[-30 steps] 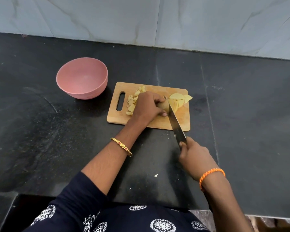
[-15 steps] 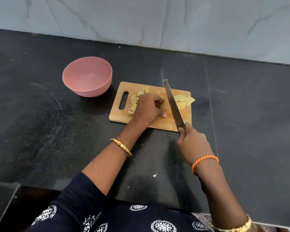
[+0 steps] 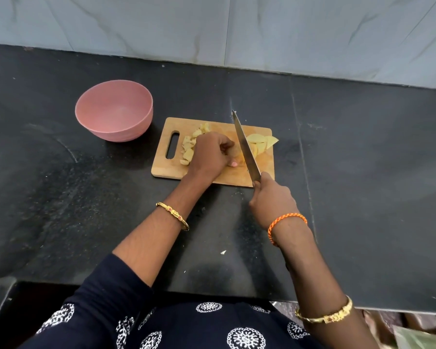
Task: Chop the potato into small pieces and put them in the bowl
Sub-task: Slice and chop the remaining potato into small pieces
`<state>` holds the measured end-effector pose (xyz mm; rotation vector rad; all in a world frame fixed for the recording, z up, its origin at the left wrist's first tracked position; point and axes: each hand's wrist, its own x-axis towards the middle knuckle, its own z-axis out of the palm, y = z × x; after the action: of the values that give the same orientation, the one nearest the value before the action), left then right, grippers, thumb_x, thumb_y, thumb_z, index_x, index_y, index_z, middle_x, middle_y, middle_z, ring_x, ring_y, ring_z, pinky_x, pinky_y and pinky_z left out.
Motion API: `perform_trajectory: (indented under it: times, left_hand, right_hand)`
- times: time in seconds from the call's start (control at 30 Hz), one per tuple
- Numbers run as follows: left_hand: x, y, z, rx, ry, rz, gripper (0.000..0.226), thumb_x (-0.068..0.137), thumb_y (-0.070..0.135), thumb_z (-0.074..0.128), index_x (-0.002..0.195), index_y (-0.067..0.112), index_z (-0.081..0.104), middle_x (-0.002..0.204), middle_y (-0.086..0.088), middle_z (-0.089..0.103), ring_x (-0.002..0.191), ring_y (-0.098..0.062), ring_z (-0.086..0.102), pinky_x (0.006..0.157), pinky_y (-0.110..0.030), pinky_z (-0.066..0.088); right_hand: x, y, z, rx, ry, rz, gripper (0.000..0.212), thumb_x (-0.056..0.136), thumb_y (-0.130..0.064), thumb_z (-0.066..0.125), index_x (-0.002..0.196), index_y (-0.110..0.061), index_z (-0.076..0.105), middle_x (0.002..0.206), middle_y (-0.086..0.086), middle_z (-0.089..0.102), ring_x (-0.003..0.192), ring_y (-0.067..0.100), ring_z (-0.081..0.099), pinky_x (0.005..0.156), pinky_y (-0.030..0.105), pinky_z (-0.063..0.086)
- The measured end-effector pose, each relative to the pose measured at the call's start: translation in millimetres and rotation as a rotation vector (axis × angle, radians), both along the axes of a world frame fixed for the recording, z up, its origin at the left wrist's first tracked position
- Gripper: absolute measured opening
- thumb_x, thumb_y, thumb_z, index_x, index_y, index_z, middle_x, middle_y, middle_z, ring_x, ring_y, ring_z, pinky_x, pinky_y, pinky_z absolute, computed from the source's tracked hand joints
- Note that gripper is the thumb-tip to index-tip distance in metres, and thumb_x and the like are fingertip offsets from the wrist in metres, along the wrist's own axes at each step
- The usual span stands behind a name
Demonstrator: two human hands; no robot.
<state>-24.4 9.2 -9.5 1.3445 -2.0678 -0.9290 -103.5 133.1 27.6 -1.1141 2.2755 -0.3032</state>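
Plainly unlabelled knife (image 3: 244,144), potato (image 3: 258,144), pink bowl (image 3: 113,110)

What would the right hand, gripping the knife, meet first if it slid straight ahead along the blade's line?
Probably the cutting board edge, then the potato slices; the right hand height is unclear.

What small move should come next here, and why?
Probably bring the knife down through the potato beside the left hand. The right hand holds the blade raised over the cutting board, a chunk is still held uncut, and the pink bowl is empty.
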Motion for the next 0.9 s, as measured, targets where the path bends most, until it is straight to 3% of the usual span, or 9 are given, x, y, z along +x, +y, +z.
perform_trajectory:
  times: [0.23,0.37,0.5,0.67,0.8,0.9]
  left_hand:
    - [0,2,0,-0.002,0.018,0.007,0.050,0.064,0.006,0.083,0.111,0.003,0.067,0.110,-0.010,0.069,0.099,-0.016,0.064,0.086,-0.018,0.047]
    - [-1,3,-1,0.003,0.022,0.019,0.048,0.063,0.004,0.084,0.108,0.003,0.068,0.106,-0.010,0.070,0.097,-0.015,0.064,0.082,-0.017,0.047]
    - [-1,2,1,0.000,0.026,0.018,0.049,0.062,0.003,0.084,0.108,0.001,0.068,0.106,-0.012,0.070,0.098,-0.018,0.065,0.086,-0.020,0.049]
    - [-1,3,-2,0.027,0.058,0.033,0.051,0.061,0.001,0.084,0.109,0.001,0.067,0.108,-0.012,0.069,0.098,-0.017,0.064,0.086,-0.020,0.050]
    - [-1,1,-4,0.044,0.049,0.026,0.052,0.063,0.006,0.084,0.112,0.003,0.066,0.111,-0.010,0.068,0.099,-0.016,0.064,0.088,-0.021,0.050]
    - [-1,1,-7,0.053,0.057,0.043,0.054,0.061,0.007,0.085,0.112,0.004,0.066,0.112,-0.009,0.068,0.099,-0.015,0.064,0.088,-0.022,0.050]
  right_hand:
    - [-1,-3,0,0.006,-0.031,-0.002,0.014,0.098,-0.020,0.042,0.110,-0.014,0.045,0.102,0.017,0.058,0.090,0.033,0.061,0.083,0.044,0.054]
    - [2,11,-12,0.091,-0.015,-0.013,0.021,0.099,-0.024,0.038,0.114,-0.011,0.046,0.109,0.019,0.056,0.100,0.038,0.058,0.085,0.041,0.048]
    - [2,19,-16,0.106,-0.055,-0.036,0.021,0.099,-0.027,0.037,0.111,-0.013,0.047,0.103,0.017,0.058,0.095,0.035,0.060,0.086,0.046,0.050]
    - [-1,46,-7,0.112,-0.061,0.013,0.015,0.100,-0.029,0.034,0.096,-0.017,0.041,0.075,0.005,0.045,0.072,0.026,0.051,0.069,0.033,0.042]
    - [-2,55,11,-0.059,-0.100,-0.035,0.023,0.100,-0.032,0.033,0.085,-0.018,0.043,0.074,0.010,0.053,0.067,0.030,0.053,0.062,0.032,0.041]
    - [-5,36,9,-0.121,-0.074,-0.007,0.023,0.100,-0.031,0.033,0.088,-0.016,0.045,0.079,0.014,0.056,0.072,0.033,0.056,0.063,0.034,0.043]
